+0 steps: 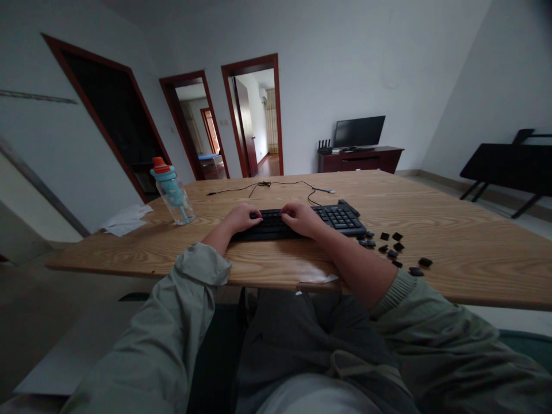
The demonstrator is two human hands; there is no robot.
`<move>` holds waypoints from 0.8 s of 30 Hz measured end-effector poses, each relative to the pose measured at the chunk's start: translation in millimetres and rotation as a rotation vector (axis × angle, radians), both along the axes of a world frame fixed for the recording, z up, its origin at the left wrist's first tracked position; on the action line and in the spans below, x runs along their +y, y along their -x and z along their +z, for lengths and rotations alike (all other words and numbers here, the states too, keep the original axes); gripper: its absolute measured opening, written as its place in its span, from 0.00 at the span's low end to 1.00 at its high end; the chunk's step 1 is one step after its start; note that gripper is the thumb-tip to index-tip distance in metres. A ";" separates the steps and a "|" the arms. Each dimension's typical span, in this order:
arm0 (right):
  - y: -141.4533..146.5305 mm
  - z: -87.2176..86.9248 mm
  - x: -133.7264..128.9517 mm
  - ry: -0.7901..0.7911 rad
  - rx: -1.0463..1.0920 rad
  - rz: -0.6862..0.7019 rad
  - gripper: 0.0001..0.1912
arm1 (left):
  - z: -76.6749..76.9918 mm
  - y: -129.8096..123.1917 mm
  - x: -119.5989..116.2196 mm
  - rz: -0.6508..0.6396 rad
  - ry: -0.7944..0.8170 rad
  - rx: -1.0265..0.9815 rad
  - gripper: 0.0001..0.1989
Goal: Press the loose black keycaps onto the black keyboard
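Note:
A black keyboard (271,231) lies on the wooden table in front of me. At its left end, my left hand (244,219) curls over the edge with the thumb and fingers closed against it. My right hand (302,219) is over the middle keys, fingers bent and drawn together; anything between the fingertips is too small to make out. Several loose black keycaps (398,236) are scattered on the table just right of the keyboard, some beside its near right corner.
On the wooden table (457,247), a water bottle (175,192) with an orange lid stands at the left beside white paper (127,219). A thin black cable (284,183) runs behind the keyboard. Farther back, a television (359,132) rests on a low cabinet (366,161).

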State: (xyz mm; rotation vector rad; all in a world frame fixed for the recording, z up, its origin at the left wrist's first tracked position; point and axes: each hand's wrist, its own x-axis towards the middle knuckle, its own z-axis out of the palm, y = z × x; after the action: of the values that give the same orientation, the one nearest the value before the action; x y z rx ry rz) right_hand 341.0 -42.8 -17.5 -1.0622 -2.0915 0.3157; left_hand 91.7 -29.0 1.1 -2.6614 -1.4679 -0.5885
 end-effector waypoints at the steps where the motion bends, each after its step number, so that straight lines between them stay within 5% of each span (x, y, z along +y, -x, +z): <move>1: -0.2 0.2 -0.1 0.006 -0.003 0.010 0.11 | -0.5 0.0 -0.3 0.003 0.008 -0.016 0.11; 10: -0.9 5.2 -6.1 0.031 -0.047 0.035 0.11 | -4.3 1.2 1.8 -0.032 0.049 -0.024 0.12; 18: -1.4 9.5 -10.5 0.021 -0.073 0.047 0.10 | 1.6 -11.8 -5.9 -0.055 -0.102 0.189 0.12; 24: -1.5 10.0 -10.5 0.032 -0.071 0.060 0.10 | -0.3 -13.6 -8.5 -0.022 -0.082 0.122 0.11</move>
State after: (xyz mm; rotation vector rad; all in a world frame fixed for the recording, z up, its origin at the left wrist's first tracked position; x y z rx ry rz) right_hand 342.6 -53.2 -7.5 -1.0453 -2.1913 0.3467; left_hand 105.3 -37.5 0.9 -2.6034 -1.3546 -0.4680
